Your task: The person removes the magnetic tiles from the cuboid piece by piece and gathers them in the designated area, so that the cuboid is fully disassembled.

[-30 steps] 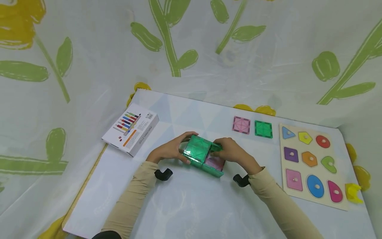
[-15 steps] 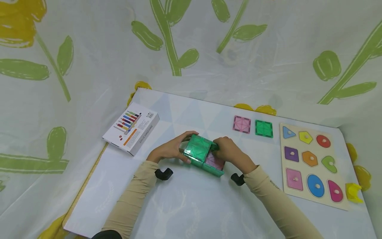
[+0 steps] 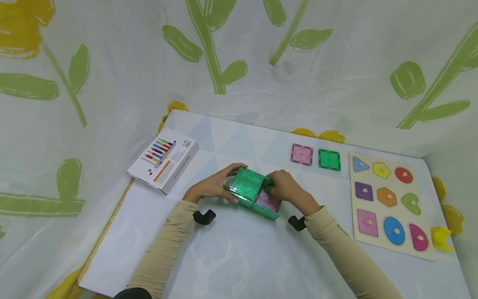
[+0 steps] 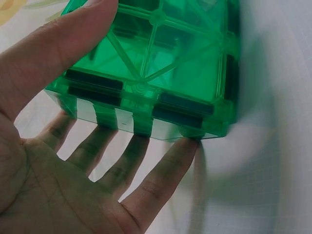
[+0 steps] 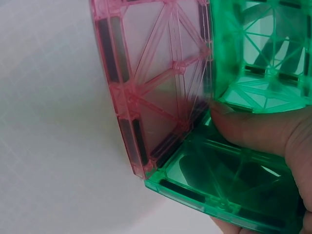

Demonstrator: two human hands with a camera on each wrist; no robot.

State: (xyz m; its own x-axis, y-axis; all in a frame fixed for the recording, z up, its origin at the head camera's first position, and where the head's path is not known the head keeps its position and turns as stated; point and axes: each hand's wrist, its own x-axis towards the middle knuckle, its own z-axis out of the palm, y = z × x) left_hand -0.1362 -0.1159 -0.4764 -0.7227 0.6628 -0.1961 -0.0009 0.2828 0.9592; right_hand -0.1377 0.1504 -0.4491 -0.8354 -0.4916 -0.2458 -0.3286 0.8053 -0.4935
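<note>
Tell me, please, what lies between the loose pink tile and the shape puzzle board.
In the head view, a green tile lies between the loose pink tile and the board.

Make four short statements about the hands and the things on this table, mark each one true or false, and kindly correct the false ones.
1. The left hand and the right hand hold one hollow structure of translucent green and pink plastic tiles. True.

2. The white rectangular cardboard box with an abacus picture lies on the person's right. False: it lies on the left.

3. The loose translucent pink square tile lies left of the loose translucent green square tile. True.

4. The blue oval piece is off the cream rectangular puzzle board. False: it sits in it.
</note>
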